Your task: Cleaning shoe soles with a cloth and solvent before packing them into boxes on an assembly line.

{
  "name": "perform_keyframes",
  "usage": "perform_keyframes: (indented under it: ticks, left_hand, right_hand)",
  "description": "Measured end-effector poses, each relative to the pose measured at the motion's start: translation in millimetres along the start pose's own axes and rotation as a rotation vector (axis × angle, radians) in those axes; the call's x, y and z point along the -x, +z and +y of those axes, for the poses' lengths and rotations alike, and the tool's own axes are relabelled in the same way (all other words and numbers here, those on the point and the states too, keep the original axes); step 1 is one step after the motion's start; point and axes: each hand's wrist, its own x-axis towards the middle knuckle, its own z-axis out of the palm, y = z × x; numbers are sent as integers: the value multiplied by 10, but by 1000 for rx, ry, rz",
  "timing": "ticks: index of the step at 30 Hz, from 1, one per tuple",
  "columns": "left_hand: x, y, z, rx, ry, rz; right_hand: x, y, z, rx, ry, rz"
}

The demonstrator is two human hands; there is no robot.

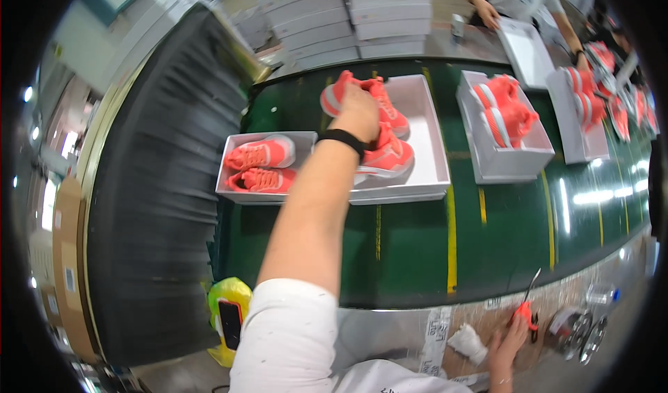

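Note:
My left hand [358, 111], with a black band at the wrist, is closed on a coral sneaker [336, 95] above a white shoebox [435, 158]. Its fingertips are partly hidden. Beside it are another upright coral sneaker [391, 115] and one lying on its side [390, 158]. To the left, a smaller white box part [254, 198] holds two coral sneakers [257, 154]. At the lower right, my right hand [509, 344] rests at the table edge, closed around a red-handled tool with a thin metal blade [527, 306].
The boxes stand on a green conveyor belt [410, 254] with yellow lines. Further right are more shoeboxes with coral sneakers [508, 111]. A co-worker [518, 0] handles a white lid [527, 52]. A dark curtain [160, 198] hangs left; a phone [229, 323] and crumpled white material [467, 343] lie near me.

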Motion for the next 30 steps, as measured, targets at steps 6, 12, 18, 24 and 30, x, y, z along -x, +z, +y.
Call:
perform_keyframes:
  ticks: [6, 12, 18, 24, 30]
  left_hand:
    - [-119, 138, 98, 5, 20, -20]
    - [507, -285, -238, 306, -197, 158]
    - [1684, -369, -103, 1257, 87, 311]
    - [3256, 367, 1322, 2046, 24, -314]
    - [3735, 310, 2679, 2079, 78, -516]
  right_hand:
    - [174, -175, -566, -197, -343, -365]
    - [333, -115, -533, -100, -390, -337]
    - [365, 30, -336, -34, -412, -267]
    - [304, -5, -297, -246, -304, -226]
    - [318, -399, -57, -624, -84, 43]
